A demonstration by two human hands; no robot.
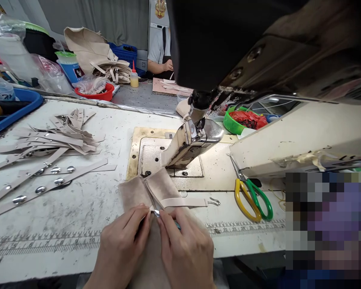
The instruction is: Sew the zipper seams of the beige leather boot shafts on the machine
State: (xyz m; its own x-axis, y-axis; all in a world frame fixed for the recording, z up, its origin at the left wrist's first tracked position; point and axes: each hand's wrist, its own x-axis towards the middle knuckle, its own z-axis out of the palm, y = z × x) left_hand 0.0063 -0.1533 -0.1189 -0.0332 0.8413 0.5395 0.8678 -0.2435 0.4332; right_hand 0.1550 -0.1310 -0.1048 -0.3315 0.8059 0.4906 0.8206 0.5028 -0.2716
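A beige leather-like piece [135, 193] with a stitched seam lies at the table's front, partly hidden under both hands. My left hand [123, 237] is closed, pinching the piece beside its seam. Closed too, my right hand [185, 245] grips a small tool [157, 213]; its shiny metal tip touches or nearly touches the seam, and a bit of teal shows between the fingers. What kind of tool it is, I cannot make out. A narrow beige strap [185, 202] with a metal hook [214, 202] extends rightward from the piece.
Ahead stands a sewing machine [189, 144] with a raised arm. Scissors [248, 196] with yellow and green handles lie right. Studded straps [60, 140] are heaped left, near a blue tray [27, 108]. Behind are a red bowl [104, 95], a green basket [232, 123] and another person [159, 54].
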